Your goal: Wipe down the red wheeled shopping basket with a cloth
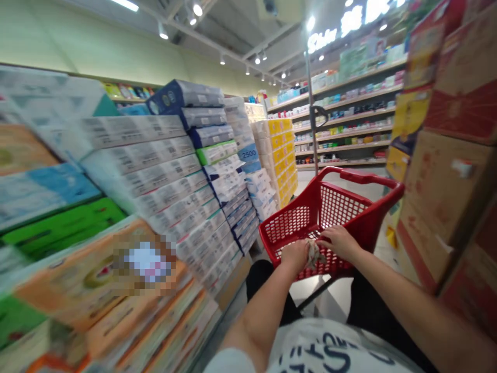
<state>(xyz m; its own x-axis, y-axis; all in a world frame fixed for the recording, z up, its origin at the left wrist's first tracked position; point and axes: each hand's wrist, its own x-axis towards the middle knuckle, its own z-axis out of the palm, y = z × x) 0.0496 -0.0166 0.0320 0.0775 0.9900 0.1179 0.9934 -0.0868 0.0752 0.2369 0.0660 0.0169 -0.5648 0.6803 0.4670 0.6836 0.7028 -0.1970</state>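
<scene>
A red plastic shopping cart (283, 230) with a perforated basket stands right in front of me, its handle at the far end. Over the near side of the basket, a crumpled pale cloth (313, 255) with darker patches is bunched between my hands. My left hand (294, 257) is closed in a fist around the cloth's left part. From the right, my right hand (340, 241) reaches in with bent fingers at the cloth's upper edge; its fingertips are partly hidden. Nothing is seen lying in the visible part of the basket.
Stacked tissue packs (155, 155) line the left side, with orange packs (116, 305) close by. Yellow-and-white packs (277, 150) stand farther on. Cardboard boxes (438, 181) are piled at the right. A metal pole (310, 93) rises behind the cart, before stocked shelves (349, 111).
</scene>
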